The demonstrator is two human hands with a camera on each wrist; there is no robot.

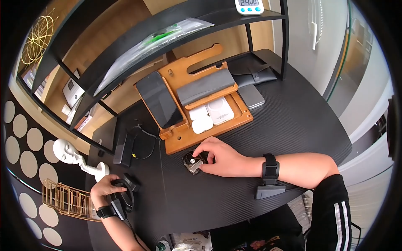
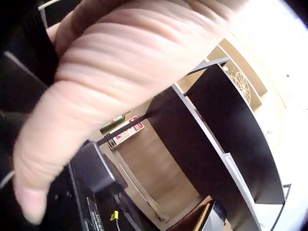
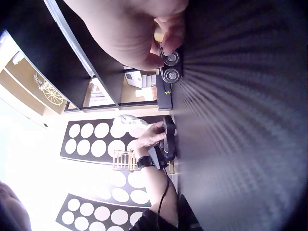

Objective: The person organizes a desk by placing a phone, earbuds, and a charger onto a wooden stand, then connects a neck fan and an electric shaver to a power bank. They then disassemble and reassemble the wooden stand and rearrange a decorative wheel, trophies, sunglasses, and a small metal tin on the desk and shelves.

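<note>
I see a way thru btwn L hand [image 1: 105, 188] and R hand [image 1: 222, 157] across the matte-black textured counter [image 1: 188, 201]. Fwd of R hand, brown wooden slotted organiser [image 1: 239, 113] blocks, w/ black tiered shelf [image 1: 226, 19] behind. White head-shaped figurine [image 1: 66, 151] stands beyond L hand.

Cropping the white timer [image 1: 250, 7] at the head view's top; partly hiding a black object [image 1: 132, 183] behind the left hand [image 1: 104, 187].

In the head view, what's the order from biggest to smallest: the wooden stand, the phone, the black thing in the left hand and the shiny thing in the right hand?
1. Wooden stand
2. Phone
3. Black thing, partly covered
4. Shiny thing, also partly covered
</note>
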